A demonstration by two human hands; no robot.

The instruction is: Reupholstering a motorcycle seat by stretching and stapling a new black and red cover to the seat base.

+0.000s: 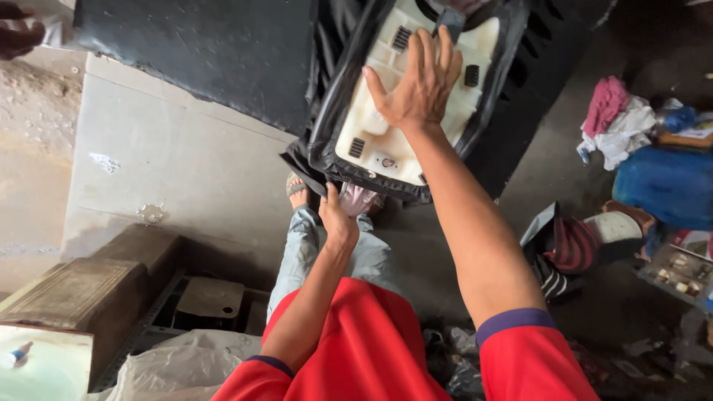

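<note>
Down by the knees: seat base [386, 141] propped upside down, cream plastic underside facing up, black cover wrapped round its rim.
Right hand [420, 85]: laid flat on the cream plastic, fingers spread & pointing away from the body, palm pressing the surface; open, nothing gripped.
Left hand [338, 223]: at the seat's near bottom edge, fingers curl round the black cover [327, 160] there, thumb on top; clenched on that edge, pinching it.
Seat position: leans btwn the person's legs & the dark wall-like panel [200, 52] behind; near end sits just above the foot in a sandal [297, 191].
Underside detail: dark ribbed rubber pads [401, 37] at several spots, one small round fitting near the low end.
Clothing: red shirt w/ dark-banded sleeves [516, 323], light blue-grey trousers [301, 252].
Floor left: pale concrete slab [163, 163], brown block [96, 289] beside a metal bracket.
Floor right: pile of pink & white rags [613, 119], blue container [665, 186], striped cloth [568, 249], tray of small parts [679, 271].
Top-left corner: another person's hand [18, 33], well apart from the seat.
Near bottom: clear plastic bag [178, 367], crumpled.
</note>
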